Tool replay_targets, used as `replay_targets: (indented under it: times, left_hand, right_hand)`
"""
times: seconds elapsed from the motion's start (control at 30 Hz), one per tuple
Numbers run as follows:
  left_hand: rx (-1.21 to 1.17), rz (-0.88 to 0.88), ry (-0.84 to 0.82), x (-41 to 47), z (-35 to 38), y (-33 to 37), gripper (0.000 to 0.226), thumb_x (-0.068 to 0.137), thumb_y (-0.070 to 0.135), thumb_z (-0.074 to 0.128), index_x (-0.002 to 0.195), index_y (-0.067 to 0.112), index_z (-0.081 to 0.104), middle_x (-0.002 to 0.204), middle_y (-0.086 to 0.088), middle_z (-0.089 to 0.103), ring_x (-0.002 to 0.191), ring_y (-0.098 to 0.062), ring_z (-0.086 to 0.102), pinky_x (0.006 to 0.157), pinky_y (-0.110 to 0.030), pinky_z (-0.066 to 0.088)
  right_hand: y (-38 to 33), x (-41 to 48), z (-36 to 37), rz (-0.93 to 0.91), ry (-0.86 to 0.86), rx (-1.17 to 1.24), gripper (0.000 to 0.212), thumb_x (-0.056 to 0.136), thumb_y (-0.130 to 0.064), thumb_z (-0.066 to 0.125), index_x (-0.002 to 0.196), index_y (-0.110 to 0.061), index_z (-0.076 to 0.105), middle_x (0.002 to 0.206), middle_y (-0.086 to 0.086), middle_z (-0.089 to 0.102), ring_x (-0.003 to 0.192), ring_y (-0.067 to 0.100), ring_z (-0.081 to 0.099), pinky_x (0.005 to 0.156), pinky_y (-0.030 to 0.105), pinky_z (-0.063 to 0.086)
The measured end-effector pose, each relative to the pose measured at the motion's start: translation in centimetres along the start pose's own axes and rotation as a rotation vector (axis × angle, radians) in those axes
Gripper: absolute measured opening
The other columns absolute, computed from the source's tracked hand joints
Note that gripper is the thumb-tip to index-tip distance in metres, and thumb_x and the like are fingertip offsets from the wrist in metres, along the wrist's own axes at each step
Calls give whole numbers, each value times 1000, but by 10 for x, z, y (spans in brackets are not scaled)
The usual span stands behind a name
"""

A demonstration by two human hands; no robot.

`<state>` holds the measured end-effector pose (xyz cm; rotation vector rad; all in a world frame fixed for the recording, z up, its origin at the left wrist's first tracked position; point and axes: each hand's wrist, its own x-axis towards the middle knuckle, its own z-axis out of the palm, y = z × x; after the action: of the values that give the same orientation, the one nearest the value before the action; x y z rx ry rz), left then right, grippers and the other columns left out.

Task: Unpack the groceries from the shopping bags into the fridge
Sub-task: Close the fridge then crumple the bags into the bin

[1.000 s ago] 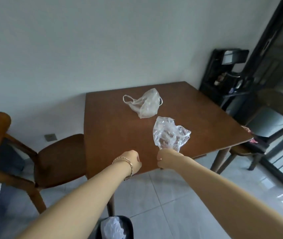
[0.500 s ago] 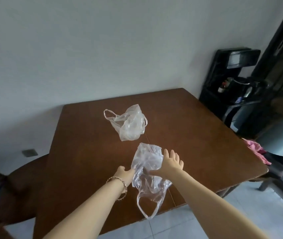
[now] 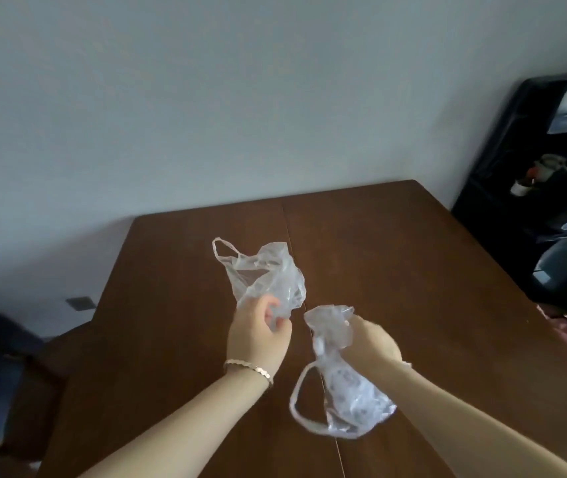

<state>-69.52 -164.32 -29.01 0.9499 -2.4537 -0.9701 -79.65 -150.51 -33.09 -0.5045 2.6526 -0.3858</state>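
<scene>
Left hand [image 3: 258, 334] was curled round the near end of the first bag [image 3: 265, 270], clear plastic, at frame centre, the rest of it lying on the brown worktop [image 3: 413, 270]. Right hand [image 3: 373, 341] was clenched on the bunched neck of the second bag [image 3: 347, 391], which trailed toward lower centre with its handle loop loose. Both bags looked empty and no fridge was in view; judged step was gathering spent bags, best done by pressing the air out, checking each for leftovers, then bunching both into one hand.
</scene>
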Motion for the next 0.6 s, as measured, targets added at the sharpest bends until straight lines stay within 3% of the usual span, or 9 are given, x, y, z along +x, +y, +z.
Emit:
replay_targets:
  times: [0.07,0.13,0.2,0.23,0.3,0.37,0.47,0.53,0.6]
  left_hand:
    - [123,125,114,26,-1,2,63,74,33,73,130,26,46,120,-5,43,115,-22,45,89,-33,49]
    - [353,77,-27,55,9,8,96,68,57,71,144,42,14,151,-4,7,139,-29,15,103,-45,38]
    - [532,30,-201,79,24,6,105,68,61,69,143,49,-3,154,-3,-17,143,-35,-1,105,-48,34]
    - [549,3,-290,89,32,3,102,72,54,70,145,47,-1,155,-7,-15,143,-36,4,105,-45,35]
    - [411,-85,-412,102,40,-1,75,84,26,66,146,30,24,153,-14,20,135,-32,32,101,-33,38]
    - [196,-177,-329,104,40,-1,37,90,7,52,127,14,54,126,-11,56,113,-26,54,88,-29,43]
    - [-2,-257,-242,84,29,9,21,91,4,41,92,10,60,89,-4,56,80,-20,54,66,-26,41]
    - [-290,-369,-284,69,23,12,21,90,3,45,99,11,62,96,-7,59,90,-24,57,78,-29,46]
    - [-539,-488,-292,57,10,21,20,88,2,48,91,11,65,96,-13,63,89,-28,61,82,-35,48]
  right_hand:
    - [14,13,-21,27,53,-50,43,84,-10,53,126,-18,48,111,1,61,98,20,61,67,27,46]
    - [24,22,-37,39,100,-59,45,85,-8,52,128,-19,46,113,1,56,98,20,60,63,26,40]
    - [31,28,-45,56,143,-31,48,86,-6,50,132,-19,42,116,2,54,95,21,60,62,25,38]
    - [34,29,-46,69,155,-3,51,87,-4,48,135,-19,40,117,2,53,93,21,61,62,25,39]
    - [36,29,-43,109,164,95,54,88,-2,44,138,-18,36,121,4,49,91,22,60,64,27,41]
    - [35,28,-39,166,172,248,50,89,-1,42,138,-13,34,125,10,45,96,27,56,70,29,39]
    - [24,25,-38,240,250,491,44,92,-9,43,135,-6,34,131,19,38,110,35,47,80,35,38]
    - [12,23,-35,173,232,632,54,94,-26,51,139,-7,29,136,17,35,118,34,43,91,37,40]
    - [-6,14,-33,-41,46,842,77,86,-44,60,145,-14,22,143,9,33,128,24,40,100,32,37]
